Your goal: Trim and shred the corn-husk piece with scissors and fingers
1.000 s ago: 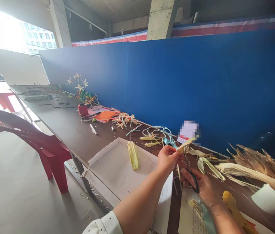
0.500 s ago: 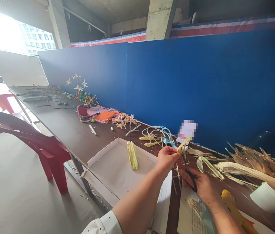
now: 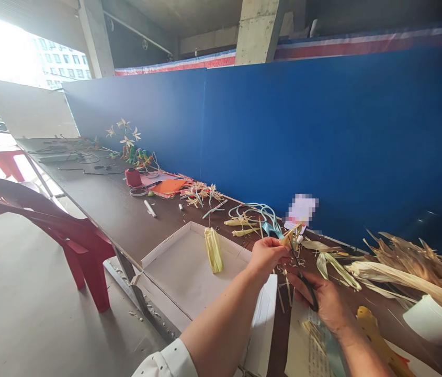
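Observation:
My left hand (image 3: 267, 255) pinches a small piece of corn husk (image 3: 289, 238) above the table. In my right hand (image 3: 323, 296) is a pair of black-handled scissors (image 3: 310, 293), its blades reaching up to the husk piece. Whether the blades are parted is too small to make out. Left of my hands, a pale green folded husk (image 3: 213, 250) lies in a white shallow box (image 3: 181, 267). Just beyond my left hand are a light blue ribbon (image 3: 271, 229) and slim husk bundles (image 3: 240, 228).
Dry husks (image 3: 417, 262) and a white bowl (image 3: 434, 317) sit at the right. A printed sheet (image 3: 303, 345) and a yellow object (image 3: 377, 335) lie near my right forearm. Farther left are a red thread spool (image 3: 133, 177), orange paper (image 3: 169, 186) and husk flowers (image 3: 125, 133). A blue partition (image 3: 323, 131) stands behind.
The husk piece in my left hand has tilted and looks narrower at its tip. My hands and the scissors have barely shifted.

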Demonstrator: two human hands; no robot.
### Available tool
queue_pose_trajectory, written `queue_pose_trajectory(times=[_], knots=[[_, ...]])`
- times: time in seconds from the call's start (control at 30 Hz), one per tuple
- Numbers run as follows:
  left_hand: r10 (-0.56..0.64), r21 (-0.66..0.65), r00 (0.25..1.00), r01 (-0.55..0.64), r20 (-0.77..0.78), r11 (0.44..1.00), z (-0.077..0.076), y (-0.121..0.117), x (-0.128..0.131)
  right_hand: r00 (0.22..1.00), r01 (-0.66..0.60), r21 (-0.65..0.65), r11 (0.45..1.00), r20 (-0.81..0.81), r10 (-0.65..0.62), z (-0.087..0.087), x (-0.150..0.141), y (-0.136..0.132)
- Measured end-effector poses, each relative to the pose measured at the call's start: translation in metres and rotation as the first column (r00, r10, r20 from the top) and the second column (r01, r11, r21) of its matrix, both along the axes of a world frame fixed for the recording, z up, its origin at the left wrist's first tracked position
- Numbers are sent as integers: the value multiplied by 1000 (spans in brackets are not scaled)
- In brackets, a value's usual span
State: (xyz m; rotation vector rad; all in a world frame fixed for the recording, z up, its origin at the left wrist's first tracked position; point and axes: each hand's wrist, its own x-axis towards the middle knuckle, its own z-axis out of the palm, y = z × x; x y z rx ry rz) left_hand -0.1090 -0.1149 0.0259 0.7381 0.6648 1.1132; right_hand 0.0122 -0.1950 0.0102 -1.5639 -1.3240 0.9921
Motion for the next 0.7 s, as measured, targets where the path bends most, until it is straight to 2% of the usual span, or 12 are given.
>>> queue_pose_trajectory(times=[0.13, 0.37, 0.53, 0.6, 0.7], knots=[[-29, -6, 1000, 29, 4, 1000, -2, 2, -2, 999, 51, 22, 998, -19, -50, -1, 1, 0], [-115, -20, 991, 117, 65, 993, -5, 2, -4, 998, -44, -28, 999, 48, 46, 5, 3, 0], [-153, -25, 984, 155, 91, 988, -4, 1, -5, 996, -43, -33, 999, 82, 45, 6, 5, 0], [-135, -36, 988, 138, 71, 990, -3, 2, -5, 995, -46, -27, 999, 81, 48, 6, 5, 0], [-31, -29, 999, 32, 38, 999, -2, 3, -4, 995, -48, -35, 998, 80, 51, 5, 3, 0]])
